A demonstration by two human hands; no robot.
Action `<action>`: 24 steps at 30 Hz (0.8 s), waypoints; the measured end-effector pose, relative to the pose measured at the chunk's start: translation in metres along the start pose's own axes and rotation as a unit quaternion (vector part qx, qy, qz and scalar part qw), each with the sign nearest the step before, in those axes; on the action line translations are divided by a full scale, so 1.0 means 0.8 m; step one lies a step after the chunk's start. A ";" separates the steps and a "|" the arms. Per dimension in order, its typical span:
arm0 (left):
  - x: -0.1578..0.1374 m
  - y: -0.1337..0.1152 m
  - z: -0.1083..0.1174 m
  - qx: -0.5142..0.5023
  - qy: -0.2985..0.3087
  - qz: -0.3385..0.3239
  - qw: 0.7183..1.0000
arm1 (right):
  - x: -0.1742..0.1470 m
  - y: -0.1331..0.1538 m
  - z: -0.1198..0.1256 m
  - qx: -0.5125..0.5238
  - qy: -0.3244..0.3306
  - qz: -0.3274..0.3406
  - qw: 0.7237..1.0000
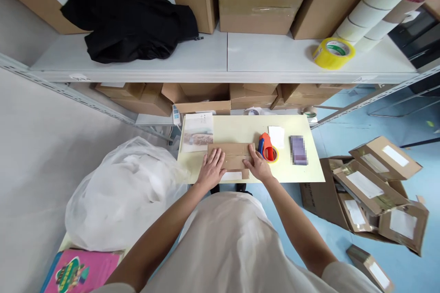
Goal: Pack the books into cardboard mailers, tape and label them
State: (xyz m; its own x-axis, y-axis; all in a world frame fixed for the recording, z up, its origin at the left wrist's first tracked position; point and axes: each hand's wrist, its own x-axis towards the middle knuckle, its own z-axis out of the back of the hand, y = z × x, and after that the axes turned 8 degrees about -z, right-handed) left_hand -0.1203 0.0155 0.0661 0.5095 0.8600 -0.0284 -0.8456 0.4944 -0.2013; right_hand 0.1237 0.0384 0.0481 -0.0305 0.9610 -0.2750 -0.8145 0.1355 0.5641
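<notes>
A small brown cardboard box lies on the pale yellow table under both hands. My left hand rests flat over its left end, fingers stretched out. At the right end my right hand grips the box, thumb and forefinger on top, the other fingers partly hidden. A white label shows along the box's near side. Right beside my right hand is a red and blue tape dispenser with a tape roll. Behind the box, to the left, lies a printed booklet.
A white paper slip and a blurred purple phone-like object lie on the table. Left stands a big white plastic bag. Labelled boxes fill a carton on the right floor. Above, a shelf holds yellow tape.
</notes>
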 end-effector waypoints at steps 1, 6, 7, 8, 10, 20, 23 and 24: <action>-0.002 -0.001 -0.002 -0.001 0.007 0.001 1.000 | 0.002 -0.010 0.000 0.021 -0.018 0.002 1.000; -0.006 0.003 -0.009 -0.006 0.030 -0.007 1.000 | 0.028 -0.061 0.008 0.017 -0.060 -0.181 0.981; -0.007 0.004 -0.010 -0.004 0.030 -0.006 1.000 | 0.036 -0.065 0.008 0.007 -0.044 -0.206 0.978; -0.008 0.003 -0.011 -0.001 0.030 -0.005 1.000 | 0.044 -0.067 0.007 -0.001 -0.029 -0.221 0.975; -0.011 0.002 -0.012 0.005 0.031 -0.006 0.999 | 0.058 -0.065 0.004 -0.007 -0.019 -0.249 0.968; -0.017 0.003 -0.023 -0.001 0.017 -0.020 1.000 | 0.040 -0.059 0.101 0.099 -0.140 -0.191 0.966; -0.012 -0.003 -0.024 -0.020 0.013 -0.054 0.998 | 0.030 -0.029 0.131 0.234 -0.189 -0.096 0.949; -0.010 -0.005 -0.025 -0.028 0.012 -0.064 0.997 | 0.027 -0.015 0.135 0.270 -0.174 -0.069 0.945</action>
State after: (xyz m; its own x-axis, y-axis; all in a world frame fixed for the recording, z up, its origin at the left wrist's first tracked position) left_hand -0.1173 0.0043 0.0478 0.6178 0.7860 -0.0223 -0.7629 0.5923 -0.2592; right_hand 0.1952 0.0837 0.1193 0.3231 0.9336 -0.1551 -0.3802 0.2782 0.8821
